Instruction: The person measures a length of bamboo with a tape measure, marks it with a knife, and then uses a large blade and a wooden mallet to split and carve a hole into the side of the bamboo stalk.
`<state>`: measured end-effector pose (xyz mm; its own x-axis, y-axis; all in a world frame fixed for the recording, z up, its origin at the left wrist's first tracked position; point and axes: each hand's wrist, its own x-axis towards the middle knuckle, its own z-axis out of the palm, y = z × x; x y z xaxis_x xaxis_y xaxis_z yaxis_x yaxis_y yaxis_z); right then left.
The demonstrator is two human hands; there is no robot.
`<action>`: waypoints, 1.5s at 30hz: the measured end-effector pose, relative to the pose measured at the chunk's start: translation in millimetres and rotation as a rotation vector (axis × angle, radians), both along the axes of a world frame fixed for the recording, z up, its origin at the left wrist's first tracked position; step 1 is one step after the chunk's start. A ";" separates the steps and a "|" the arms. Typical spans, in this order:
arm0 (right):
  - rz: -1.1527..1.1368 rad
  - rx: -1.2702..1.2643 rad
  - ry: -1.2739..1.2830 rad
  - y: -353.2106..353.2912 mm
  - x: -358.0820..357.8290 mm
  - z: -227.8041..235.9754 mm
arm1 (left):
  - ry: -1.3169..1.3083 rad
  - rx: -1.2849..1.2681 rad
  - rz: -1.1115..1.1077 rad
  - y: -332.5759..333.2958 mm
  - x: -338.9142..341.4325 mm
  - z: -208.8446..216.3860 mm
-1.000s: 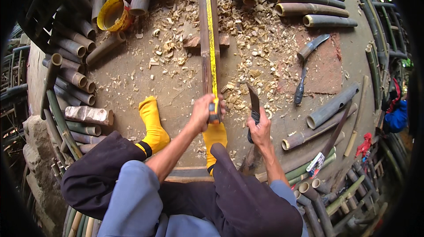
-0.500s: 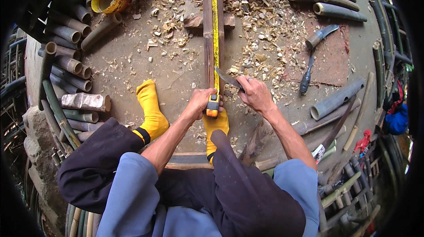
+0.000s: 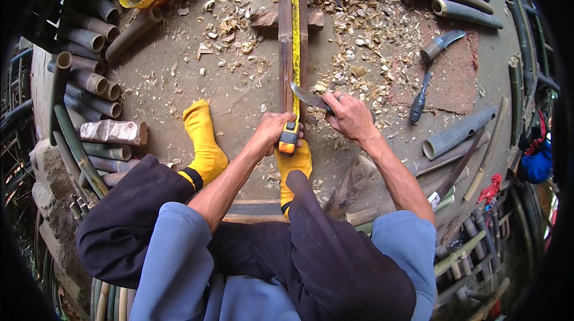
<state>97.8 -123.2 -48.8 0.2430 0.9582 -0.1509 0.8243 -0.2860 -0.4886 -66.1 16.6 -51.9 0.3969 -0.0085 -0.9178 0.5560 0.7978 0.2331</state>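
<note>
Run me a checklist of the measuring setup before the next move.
1. Tape measure held in the left hand: ok.
2. Yellow tape strip lying along the bamboo piece: ok.
3. Knife gripped in the right hand: ok.
4. Knife tip touching the bamboo: cannot tell.
5. Strip's far end hooked: cannot tell, outside the picture.
6. Floor free of shavings: not ok, many scattered.

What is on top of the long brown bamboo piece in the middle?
A yellow measuring tape lies along the bamboo piece, and the knife has its tip over it; contact is unclear. The strip beneath the tape and the near end, behind the left grip, are covered.
</note>
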 end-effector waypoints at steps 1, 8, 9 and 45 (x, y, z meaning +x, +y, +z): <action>0.001 0.003 0.002 -0.2 0.0 -0.2 | 0.000 -0.002 -0.004 0.0 0.0 -0.3; 0.004 -0.021 0.005 -0.4 0.6 2.9 | -0.010 0.013 -0.006 -0.1 -1.0 0.8; 0.003 -0.035 0.005 -1.0 0.7 3.1 | -0.008 0.022 -0.003 -1.1 -0.1 1.3; 0.019 -0.024 0.051 -5.3 2.4 -0.6 | -0.002 0.018 0.027 -2.9 0.1 -0.5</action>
<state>100.2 -128.6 -49.4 0.2164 0.9585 -0.1854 0.8041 -0.2827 -0.5230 -66.1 13.7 -52.4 0.3990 0.0186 -0.9168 0.5338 0.8082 0.2487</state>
